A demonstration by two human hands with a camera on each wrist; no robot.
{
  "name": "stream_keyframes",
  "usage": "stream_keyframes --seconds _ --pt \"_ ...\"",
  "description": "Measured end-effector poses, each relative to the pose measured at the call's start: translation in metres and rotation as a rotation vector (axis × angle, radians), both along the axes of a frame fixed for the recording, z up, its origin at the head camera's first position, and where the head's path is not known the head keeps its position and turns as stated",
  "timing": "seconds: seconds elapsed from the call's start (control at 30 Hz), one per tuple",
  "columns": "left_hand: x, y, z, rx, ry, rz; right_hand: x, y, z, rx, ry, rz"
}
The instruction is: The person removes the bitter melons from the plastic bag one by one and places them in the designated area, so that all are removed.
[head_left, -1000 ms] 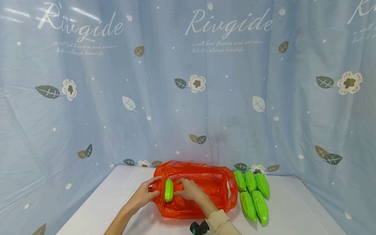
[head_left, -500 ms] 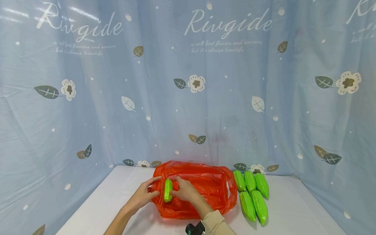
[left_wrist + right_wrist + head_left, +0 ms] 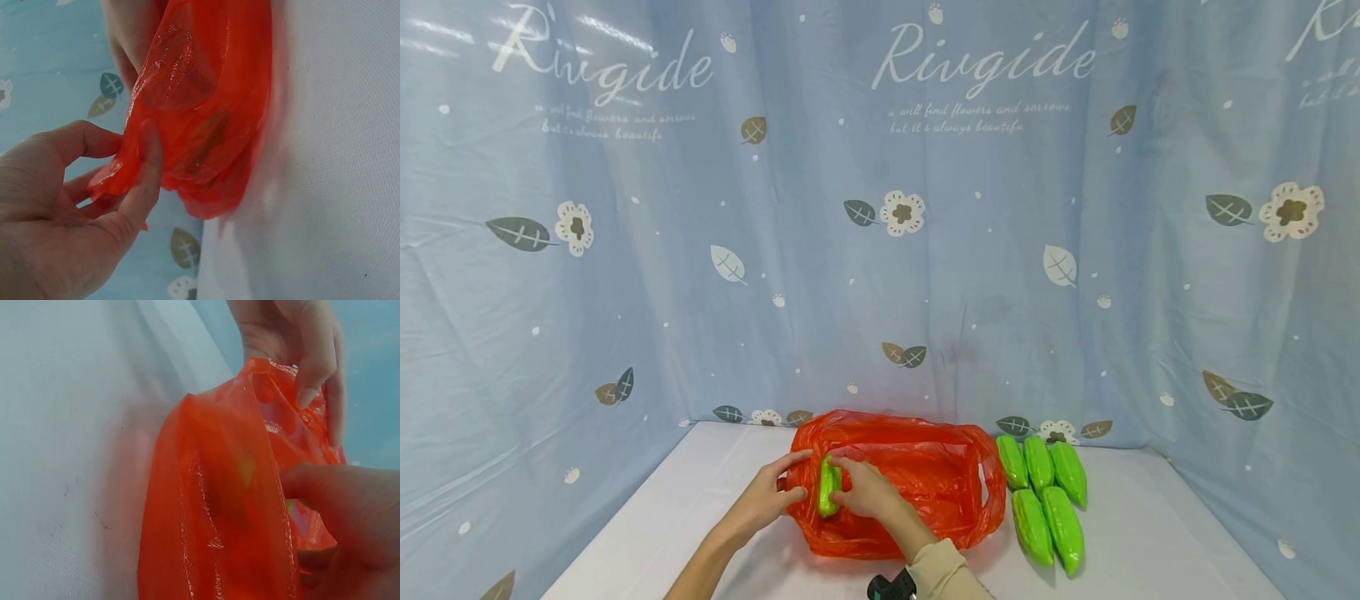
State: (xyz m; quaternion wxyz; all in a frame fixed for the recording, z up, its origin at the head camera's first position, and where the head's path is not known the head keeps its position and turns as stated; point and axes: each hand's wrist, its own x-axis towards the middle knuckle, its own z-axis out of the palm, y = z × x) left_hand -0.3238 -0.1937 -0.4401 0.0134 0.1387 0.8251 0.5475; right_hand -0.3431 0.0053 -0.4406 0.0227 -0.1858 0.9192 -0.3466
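A red plastic bag [image 3: 917, 429] lies spread with its mouth facing up. My left hand [image 3: 767, 497] holds its left rim, fingers and thumb on either side of the film, as the left wrist view also shows [image 3: 94, 212]. Inside the bag at its left end is a glossy, bright green, ridged, pod-shaped item [image 3: 828, 487]. My right hand [image 3: 872, 490] reaches into the bag and grips this item from its right side, with thumb and fingers on it. In the right wrist view the red film hides most of the item and the fingertips.
Several similar green pod-shaped items [image 3: 1037, 462] lie in two rows on the white table [image 3: 1165, 533], right of the bag. A blue printed curtain [image 3: 970, 275] encloses the back and sides. A dark wrist device [image 3: 891, 585] sits at the right sleeve.
My right hand has moved left inside the bag, from beside the green item onto it, and now covers part of it. My left hand stays on the bag's rim.
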Motion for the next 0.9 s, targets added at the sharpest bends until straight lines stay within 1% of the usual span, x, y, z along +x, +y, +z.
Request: stream_keyframes --seconds 0.17,0.3,0.4,0.5,0.6,0.7,0.8,0.9 --pt "0.001 0.000 0.000 0.006 -0.003 -0.003 -0.003 -0.003 -0.001 0.020 0.004 0.034" --pt "0.002 0.000 0.000 -0.005 0.003 0.004 -0.005 -0.004 -0.003 0.020 -0.015 0.057" --pt "0.003 0.000 0.001 -0.007 0.008 0.007 -0.005 -0.004 -0.004 0.016 -0.025 0.055" --pt "0.004 0.000 0.002 0.004 0.004 0.002 -0.005 -0.005 -0.004 -0.005 -0.007 0.054" --pt "0.004 0.000 0.002 0.010 -0.002 0.002 -0.004 -0.007 -0.004 -0.031 0.033 0.038" --pt "0.004 0.000 0.003 0.010 -0.011 0.018 -0.003 -0.009 -0.006 -0.063 0.046 -0.006" --pt "0.003 0.000 0.003 0.005 -0.008 0.023 -0.002 -0.010 -0.008 -0.100 0.037 -0.041" --pt "0.003 -0.001 0.004 0.008 -0.004 0.019 -0.002 -0.011 -0.009 -0.111 0.023 -0.055"
